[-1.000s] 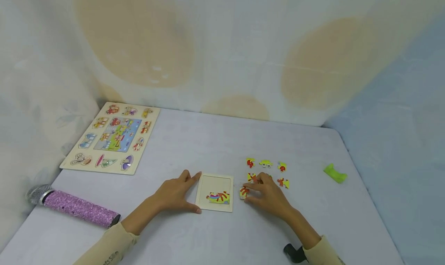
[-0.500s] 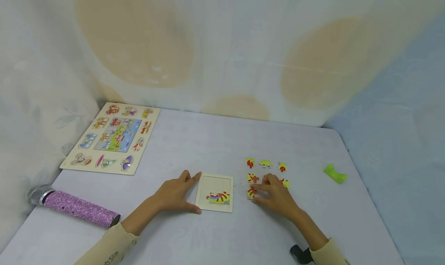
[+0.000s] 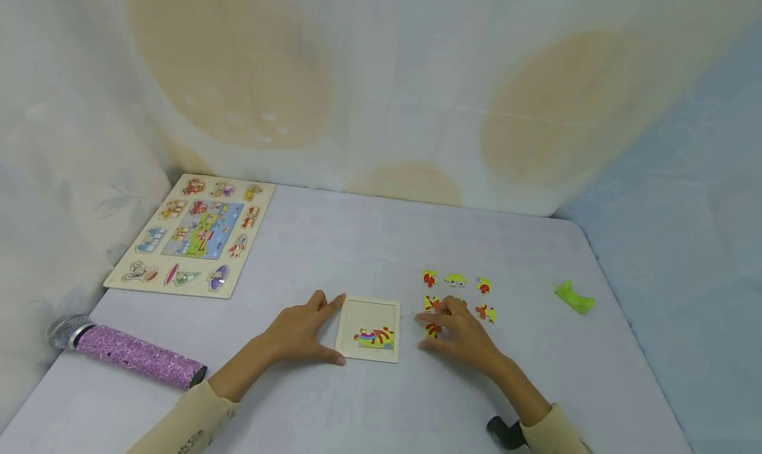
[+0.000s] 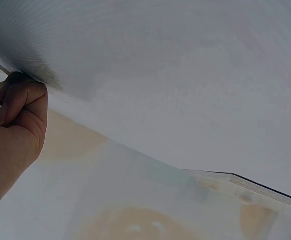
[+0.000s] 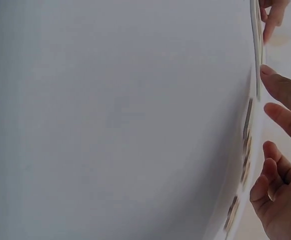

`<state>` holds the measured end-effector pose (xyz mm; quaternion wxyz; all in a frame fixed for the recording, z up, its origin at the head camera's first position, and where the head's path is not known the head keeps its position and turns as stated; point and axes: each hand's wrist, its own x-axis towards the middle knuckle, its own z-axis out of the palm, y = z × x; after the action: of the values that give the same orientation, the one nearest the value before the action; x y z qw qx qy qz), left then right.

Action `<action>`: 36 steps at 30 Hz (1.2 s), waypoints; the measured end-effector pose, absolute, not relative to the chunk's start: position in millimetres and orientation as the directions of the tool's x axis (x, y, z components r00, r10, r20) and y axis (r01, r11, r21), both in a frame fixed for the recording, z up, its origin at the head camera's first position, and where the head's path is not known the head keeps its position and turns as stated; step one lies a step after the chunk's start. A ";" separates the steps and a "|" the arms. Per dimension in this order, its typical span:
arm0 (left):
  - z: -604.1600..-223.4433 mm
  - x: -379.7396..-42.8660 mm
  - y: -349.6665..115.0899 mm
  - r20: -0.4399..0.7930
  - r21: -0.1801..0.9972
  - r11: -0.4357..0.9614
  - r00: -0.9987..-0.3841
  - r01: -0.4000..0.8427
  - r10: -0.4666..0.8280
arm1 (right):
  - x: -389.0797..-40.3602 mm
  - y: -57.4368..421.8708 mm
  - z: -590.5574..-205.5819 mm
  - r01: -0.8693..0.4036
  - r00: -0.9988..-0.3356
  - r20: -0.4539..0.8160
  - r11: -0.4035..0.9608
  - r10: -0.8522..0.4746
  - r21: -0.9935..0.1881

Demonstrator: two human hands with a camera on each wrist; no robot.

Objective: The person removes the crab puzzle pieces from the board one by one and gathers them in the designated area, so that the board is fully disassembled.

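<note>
In the head view, my left hand (image 3: 299,335) touches the left side of a small square puzzle frame (image 3: 368,358), its thumb at the lower corner and index finger at the upper one. Inside the frame lie joined puzzle pieces (image 3: 375,338) with a rainbow and red shapes. My right hand (image 3: 467,335) hovers low, thumb and index finger apart, around a red-and-yellow puzzle piece (image 3: 433,330) flat on the table. No piece shows between these fingertips in the right wrist view. Several loose pieces, including one with eyes (image 3: 456,280), lie in rows beyond that hand, which partly hides some.
A large wooden picture puzzle board (image 3: 192,235) lies at the back left. A pink glittery microphone (image 3: 139,355) rests at the front left. A lime-green piece (image 3: 574,298) sits at the right. White table (image 3: 357,242) shows behind the frame; patterned cloth walls (image 3: 381,96) enclose it.
My right hand slid the pinched puzzle piece rightward below the other pieces, then let it go and drew back left with thumb and finger parted. My left hand stays put.
</note>
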<state>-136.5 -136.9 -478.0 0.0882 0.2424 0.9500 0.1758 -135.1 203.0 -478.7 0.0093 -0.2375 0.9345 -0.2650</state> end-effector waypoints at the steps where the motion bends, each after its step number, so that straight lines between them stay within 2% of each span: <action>1: -477.6 -136.7 -136.9 -0.077 0.374 0.819 -0.866 0.435 0.495 | -134.9 199.5 -477.8 -0.441 -0.884 0.105 0.738 -0.455 -0.511; 4: -477.4 -136.9 -136.6 -0.064 0.360 0.818 -0.863 0.448 0.501 | -134.9 188.1 -476.4 -0.457 -0.871 0.103 0.713 -0.481 -0.533; 12: -478.5 -136.4 -134.7 -0.063 0.355 0.817 -0.860 0.454 0.506 | -133.2 161.1 -475.3 -0.506 -0.839 0.094 0.705 -0.536 -0.497; 24: -478.5 -136.0 -133.2 -0.061 0.348 0.820 -0.862 0.454 0.503 | -131.9 152.7 -476.0 -0.536 -0.827 0.117 0.708 -0.551 -0.460; 29: -480.2 -137.1 -127.6 0.009 0.351 0.789 -0.845 0.504 0.535 | -132.0 149.6 -478.0 -0.546 -0.822 0.138 0.697 -0.552 -0.466; 36: -483.7 -135.4 -116.9 0.117 0.302 0.726 -0.780 0.617 0.615 | -132.8 142.7 -479.9 -0.577 -0.802 0.173 0.667 -0.572 -0.472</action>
<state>-135.4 -116.9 -483.7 -0.0043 0.3315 0.9290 0.1642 -132.8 142.7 -479.9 -0.0050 -0.3146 0.9129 -0.2602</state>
